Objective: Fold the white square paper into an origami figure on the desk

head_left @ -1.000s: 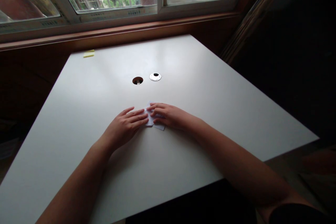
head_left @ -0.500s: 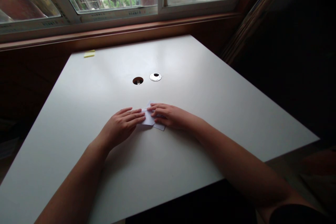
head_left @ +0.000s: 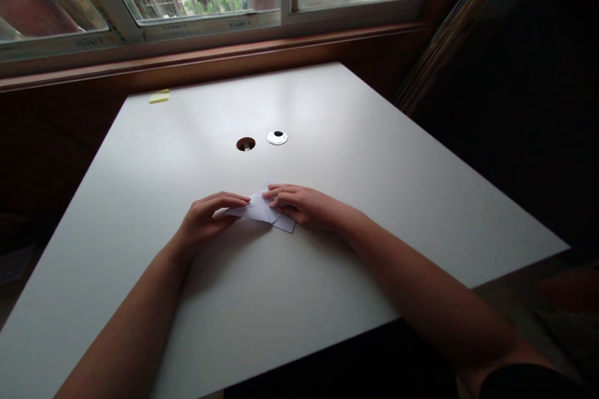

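A small piece of pale folded paper (head_left: 260, 210) lies on the white table (head_left: 327, 137) in front of me. My left hand (head_left: 206, 219) pinches a flap of this paper at its left side, fingers curled, and lifts it a little off the table. My right hand (head_left: 299, 204) rests on the paper's right part, fingers laid flat and pressing it down. A corner of the paper sticks out below my right fingers.
A round cable hole (head_left: 246, 144) and its white cap (head_left: 277, 137) lie just beyond the paper. A yellow sticky-note pad (head_left: 159, 97) sits at the table's far left corner. A window sill (head_left: 210, 56) runs behind the table; the right side is dark.
My left hand has slid left and curled from flat into a pinch, drawing a paper flap outward. My right hand has stayed in place on the paper.
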A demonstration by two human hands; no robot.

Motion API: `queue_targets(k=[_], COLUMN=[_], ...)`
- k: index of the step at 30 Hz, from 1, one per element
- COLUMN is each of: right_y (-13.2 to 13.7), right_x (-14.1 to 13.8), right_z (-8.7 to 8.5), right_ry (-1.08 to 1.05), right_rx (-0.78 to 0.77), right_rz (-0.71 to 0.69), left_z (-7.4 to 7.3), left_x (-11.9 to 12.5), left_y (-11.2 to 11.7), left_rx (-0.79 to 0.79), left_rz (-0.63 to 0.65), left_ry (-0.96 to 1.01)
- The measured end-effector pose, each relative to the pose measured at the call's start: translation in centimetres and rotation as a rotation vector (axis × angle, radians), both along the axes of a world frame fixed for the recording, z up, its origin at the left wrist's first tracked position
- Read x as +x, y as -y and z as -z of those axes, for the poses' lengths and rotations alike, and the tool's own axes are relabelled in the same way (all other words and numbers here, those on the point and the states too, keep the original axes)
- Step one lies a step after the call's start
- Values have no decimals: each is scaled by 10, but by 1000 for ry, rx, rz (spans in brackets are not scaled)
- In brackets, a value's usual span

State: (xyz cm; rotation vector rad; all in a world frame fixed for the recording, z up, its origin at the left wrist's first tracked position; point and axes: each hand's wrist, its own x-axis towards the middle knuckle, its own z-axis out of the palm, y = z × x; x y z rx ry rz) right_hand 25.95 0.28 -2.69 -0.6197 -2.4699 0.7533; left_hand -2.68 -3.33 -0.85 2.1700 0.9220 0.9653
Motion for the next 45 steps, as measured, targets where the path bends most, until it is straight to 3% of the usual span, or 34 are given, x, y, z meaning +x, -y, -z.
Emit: queue_targets(k=[6,13,21,27,32,39,41,45], right_y=[1,-2,-6,-7,-8,-9,-8,-2], right_x=[1,6,6,4,3,-1,-3,-9], right_z=[-1,-6,-8,-8,-5,-3,-3,-6], right_ry=[-2,-8,-25,-48,-48,74,121,199], right_rx=[-2,-8,-21,-1,115,243,264,278], right_rz=[-10,-6,20,18,90,170,175,227], left_z=[-1,-1,12,6,-1,-5,-8,-8], left_x=[-3,-4,9,9,11,15,17,23], left_y=[-1,0,5,5,6,11,12,11], left_rx=[-109,-117,-193,-2,162,0,-35,-92], left_rz=[53,55,-4,-20,29,183,144,-57], left_ry=[28,39,334,190,-19,-135,-123,-81])
